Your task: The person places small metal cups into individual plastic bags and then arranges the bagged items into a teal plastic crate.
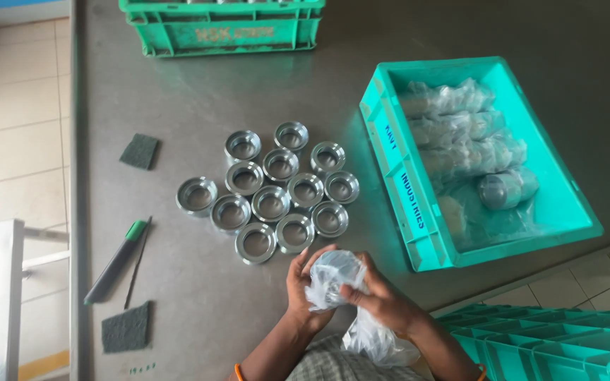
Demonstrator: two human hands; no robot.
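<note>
Both my hands are closed around a metal ring wrapped in a clear plastic bag (335,276) at the near edge of the table. My left hand (301,291) grips its left side, my right hand (381,299) its right, and the bag's loose end hangs down between my arms. Just beyond my hands lie several bare shiny metal rings (272,185) in a cluster, open side up. To the right stands a teal crate (425,233) holding several bagged rings (464,137).
A grey steel table (199,92) carries a green crate (220,28) at the far edge, two dark abrasive pads (140,151) (126,327), and a green-capped marker (116,262) beside a thin rod at the left. Stacked teal crates (552,346) sit at lower right. Tiled floor lies left.
</note>
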